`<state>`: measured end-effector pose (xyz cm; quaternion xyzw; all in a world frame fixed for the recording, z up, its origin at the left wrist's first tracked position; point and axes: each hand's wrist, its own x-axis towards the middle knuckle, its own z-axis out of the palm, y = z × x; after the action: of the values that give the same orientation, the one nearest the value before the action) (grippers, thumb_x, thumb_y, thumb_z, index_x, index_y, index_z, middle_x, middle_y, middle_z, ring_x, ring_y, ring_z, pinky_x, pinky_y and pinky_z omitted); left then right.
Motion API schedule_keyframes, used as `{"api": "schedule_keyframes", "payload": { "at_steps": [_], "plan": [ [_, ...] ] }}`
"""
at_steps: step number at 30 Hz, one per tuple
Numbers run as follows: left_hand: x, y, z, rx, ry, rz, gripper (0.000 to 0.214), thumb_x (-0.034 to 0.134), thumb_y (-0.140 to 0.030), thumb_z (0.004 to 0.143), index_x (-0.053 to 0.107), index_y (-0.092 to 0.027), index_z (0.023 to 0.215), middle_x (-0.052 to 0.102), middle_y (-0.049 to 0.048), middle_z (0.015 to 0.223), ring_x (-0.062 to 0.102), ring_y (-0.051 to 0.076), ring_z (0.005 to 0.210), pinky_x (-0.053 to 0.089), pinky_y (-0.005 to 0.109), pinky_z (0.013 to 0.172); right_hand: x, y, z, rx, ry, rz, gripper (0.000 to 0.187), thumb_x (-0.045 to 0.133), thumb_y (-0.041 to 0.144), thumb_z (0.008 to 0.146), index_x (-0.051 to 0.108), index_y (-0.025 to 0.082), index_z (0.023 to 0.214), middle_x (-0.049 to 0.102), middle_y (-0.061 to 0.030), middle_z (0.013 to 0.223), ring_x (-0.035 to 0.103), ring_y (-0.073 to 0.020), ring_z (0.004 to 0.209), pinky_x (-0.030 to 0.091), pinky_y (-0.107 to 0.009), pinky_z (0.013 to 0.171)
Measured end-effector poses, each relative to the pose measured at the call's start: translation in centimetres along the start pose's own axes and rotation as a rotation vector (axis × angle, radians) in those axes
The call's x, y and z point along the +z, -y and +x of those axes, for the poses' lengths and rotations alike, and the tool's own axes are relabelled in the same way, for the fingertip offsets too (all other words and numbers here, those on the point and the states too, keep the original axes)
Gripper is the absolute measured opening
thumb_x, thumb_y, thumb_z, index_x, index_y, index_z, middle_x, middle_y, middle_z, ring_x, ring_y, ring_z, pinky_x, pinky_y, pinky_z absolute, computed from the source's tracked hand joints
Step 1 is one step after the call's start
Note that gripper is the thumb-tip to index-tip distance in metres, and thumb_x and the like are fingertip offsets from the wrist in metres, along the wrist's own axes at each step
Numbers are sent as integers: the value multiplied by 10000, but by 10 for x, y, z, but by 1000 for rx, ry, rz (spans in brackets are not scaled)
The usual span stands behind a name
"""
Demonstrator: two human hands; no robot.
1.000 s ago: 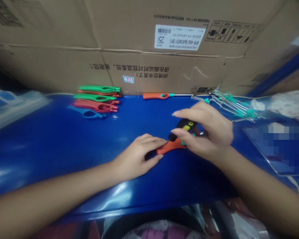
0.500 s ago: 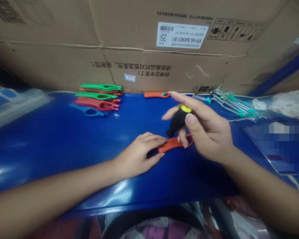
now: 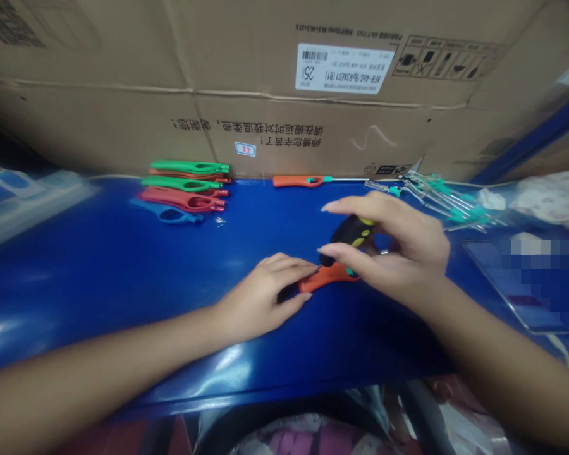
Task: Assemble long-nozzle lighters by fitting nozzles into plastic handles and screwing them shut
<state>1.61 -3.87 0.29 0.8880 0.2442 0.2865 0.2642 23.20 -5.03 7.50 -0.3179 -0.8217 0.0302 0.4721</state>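
Now | left hand [image 3: 260, 300] pinches handle [image 3: 327, 277], mid-surface [image 3: 99, 265] | right hand [image 3: 398, 253] grips screwdriver [image 3: 348, 232] on it | likely midway: stack [image 3: 184, 189] at 10 o'clock done, rods [image 3: 436, 193] at 2 o'clock left

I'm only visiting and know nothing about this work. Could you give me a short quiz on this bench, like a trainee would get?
1. What does the right hand hold?
A) a hammer
B) a black-and-yellow screwdriver
C) a cup
2. True or false: the left hand rests on the blue table and touches one end of the orange handle.
3. Fill in: the stack of coloured handles lies at the foot of a cardboard ____.
Key: 1 B; 2 true; 3 box.
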Motion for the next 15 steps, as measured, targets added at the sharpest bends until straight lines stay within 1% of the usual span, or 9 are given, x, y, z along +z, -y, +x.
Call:
{"api": "schedule_keyframes", "payload": {
  "at_steps": [2, 4, 5, 6, 8, 10, 11, 13, 15],
  "plan": [
    [0, 0, 0, -3, 3, 0, 300, 625, -230, 951, 645, -149, 1240, 713, 108, 1193, 641, 232, 1112, 516, 425, 999, -1, 1, 1, -33, 8, -36, 340, 648, 326, 955, 646, 260, 1289, 731, -70, 1114, 692, -203, 903, 603, -332, 742],
    [0, 0, 1, -14, 21, -2, 304, 622, -232, 952, 646, -158, 1246, 708, 107, 1202, 638, 237, 1109, 515, 436, 998, -1, 4, 1, 41, 105, 46, 384, 485, 293, 1036, 552, 268, 1413, 706, -77, 1203, 696, -194, 942, 609, -328, 731],
    [0, 1, 1, -19, 28, -2, 304, 619, -231, 953, 647, -162, 1248, 703, 107, 1215, 633, 240, 1120, 509, 445, 1007, -2, 6, 1, 90, 150, 101, 403, 432, 271, 1052, 516, 273, 1446, 698, -72, 1219, 700, -181, 924, 610, -312, 699],
    [0, 1, 1, -22, 33, -3, 299, 618, -231, 954, 650, -167, 1244, 698, 106, 1227, 628, 244, 1135, 501, 453, 1018, -2, 8, 1, 121, 170, 140, 404, 429, 260, 1051, 513, 276, 1446, 705, -62, 1195, 704, -166, 881, 604, -293, 661],
    [1, 0, 1, -23, 32, -7, 276, 618, -229, 954, 661, -177, 1221, 695, 102, 1235, 623, 246, 1150, 492, 459, 1027, -2, 10, 0, 103, 128, 110, 353, 550, 269, 1006, 597, 273, 1355, 733, -37, 1060, 695, -152, 784, 589, -272, 621],
    [1, 0, 1, -19, 29, -13, 263, 618, -226, 954, 665, -182, 1209, 702, 100, 1218, 629, 241, 1136, 497, 451, 1016, -3, 10, 0, 18, 45, -34, 297, 682, 283, 932, 677, 268, 1228, 743, -27, 938, 682, -158, 740, 587, -280, 648],
    [0, 0, 1, -19, 28, -14, 265, 619, -225, 953, 663, -181, 1212, 705, 99, 1207, 633, 236, 1120, 503, 445, 1005, -3, 9, 0, -20, 11, -99, 280, 697, 291, 922, 690, 268, 1201, 743, -30, 912, 680, -165, 738, 589, -291, 672],
    [0, 0, 1, -16, 25, -12, 292, 621, -226, 952, 648, -174, 1238, 708, 100, 1201, 635, 232, 1101, 510, 435, 992, -1, 8, -1, -6, 4, -107, 286, 602, 312, 983, 659, 276, 1260, 743, -46, 971, 684, -167, 747, 594, -308, 696],
    [-1, -1, 1, -13, 19, -9, 311, 622, -229, 952, 636, -163, 1256, 708, 103, 1205, 634, 230, 1097, 514, 427, 988, 2, 5, -2, 110, 54, 40, 348, 430, 301, 1055, 568, 290, 1374, 723, -52, 1076, 677, -142, 705, 592, -299, 648]
  ]
}}
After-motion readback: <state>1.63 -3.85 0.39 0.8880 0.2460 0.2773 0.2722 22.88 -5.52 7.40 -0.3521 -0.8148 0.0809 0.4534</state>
